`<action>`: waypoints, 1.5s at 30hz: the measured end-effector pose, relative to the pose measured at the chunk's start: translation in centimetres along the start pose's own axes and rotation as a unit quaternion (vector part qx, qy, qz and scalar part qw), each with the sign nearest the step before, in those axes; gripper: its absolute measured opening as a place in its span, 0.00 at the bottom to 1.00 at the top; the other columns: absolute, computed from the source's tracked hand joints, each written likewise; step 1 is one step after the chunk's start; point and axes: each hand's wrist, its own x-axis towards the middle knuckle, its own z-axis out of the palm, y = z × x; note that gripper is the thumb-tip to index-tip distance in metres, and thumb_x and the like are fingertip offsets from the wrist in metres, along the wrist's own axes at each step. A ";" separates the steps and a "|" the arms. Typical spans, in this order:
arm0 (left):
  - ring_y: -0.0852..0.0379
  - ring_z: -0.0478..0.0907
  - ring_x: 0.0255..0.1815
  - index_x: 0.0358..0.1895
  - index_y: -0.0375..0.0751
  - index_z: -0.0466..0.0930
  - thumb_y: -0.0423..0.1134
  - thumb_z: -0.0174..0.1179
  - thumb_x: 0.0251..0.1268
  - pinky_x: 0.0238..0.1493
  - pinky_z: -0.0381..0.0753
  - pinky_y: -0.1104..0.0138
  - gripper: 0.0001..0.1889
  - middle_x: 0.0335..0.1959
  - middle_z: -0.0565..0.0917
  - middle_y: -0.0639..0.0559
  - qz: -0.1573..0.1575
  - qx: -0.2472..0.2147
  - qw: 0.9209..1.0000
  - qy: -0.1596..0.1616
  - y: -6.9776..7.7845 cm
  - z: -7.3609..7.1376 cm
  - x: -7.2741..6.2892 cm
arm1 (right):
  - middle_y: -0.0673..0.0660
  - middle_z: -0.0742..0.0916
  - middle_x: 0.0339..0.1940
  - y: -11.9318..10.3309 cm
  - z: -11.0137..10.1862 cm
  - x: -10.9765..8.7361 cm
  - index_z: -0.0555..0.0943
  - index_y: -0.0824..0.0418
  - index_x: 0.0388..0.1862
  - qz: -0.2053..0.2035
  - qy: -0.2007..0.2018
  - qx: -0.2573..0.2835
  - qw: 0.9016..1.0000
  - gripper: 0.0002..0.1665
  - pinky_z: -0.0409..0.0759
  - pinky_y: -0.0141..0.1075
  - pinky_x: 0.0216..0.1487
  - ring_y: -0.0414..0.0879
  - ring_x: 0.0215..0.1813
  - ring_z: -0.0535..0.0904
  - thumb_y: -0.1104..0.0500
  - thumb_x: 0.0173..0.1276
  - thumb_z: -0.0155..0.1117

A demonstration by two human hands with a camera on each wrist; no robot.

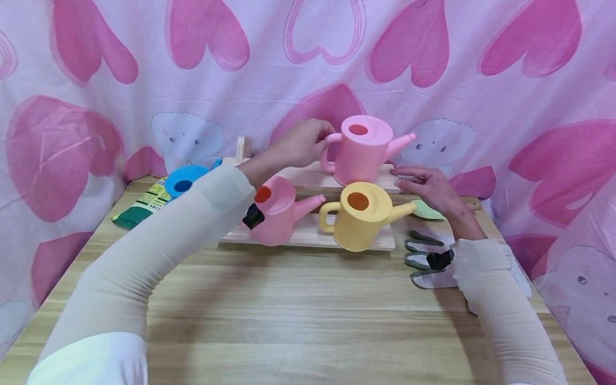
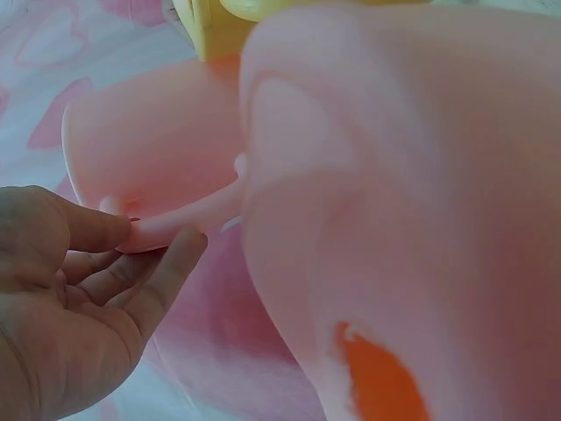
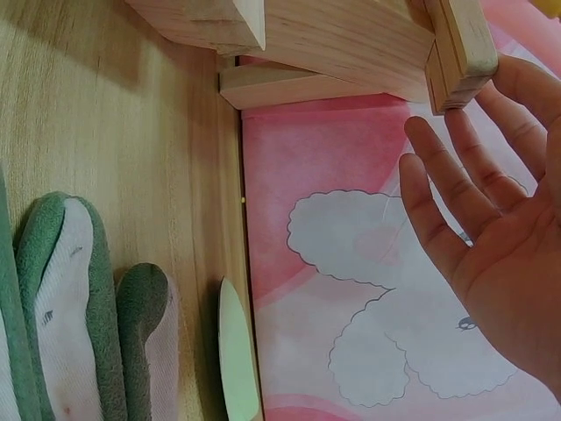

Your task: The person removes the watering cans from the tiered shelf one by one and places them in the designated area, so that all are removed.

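Observation:
On the upper step of a wooden stand rests a light pink watering can, its spout to the right. My left hand pinches that can's handle between thumb and fingers, as the left wrist view confirms at the handle. Below on the lower step are a darker pink watering can, partly behind my left wrist strap, and a yellow watering can. My right hand touches the stand's right end with fingers fairly straight; in the right wrist view the fingertips meet the wooden end.
A blue watering can and a green-yellow packet lie at left, partly behind my left arm. Grey-green and white gloves lie at right, beside a pale green trowel blade. A heart-patterned curtain hangs behind the table.

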 end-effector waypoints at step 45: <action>0.51 0.79 0.55 0.57 0.35 0.78 0.40 0.60 0.78 0.53 0.84 0.63 0.14 0.53 0.80 0.45 -0.036 -0.110 0.991 0.060 -1.4 -7.6 -6.1 | 0.57 0.78 0.72 0.3 0.2 0.3 0.79 0.61 0.69 0.005 -0.003 -0.002 1.000 0.27 0.81 0.27 0.53 0.37 0.59 0.81 0.53 0.75 0.68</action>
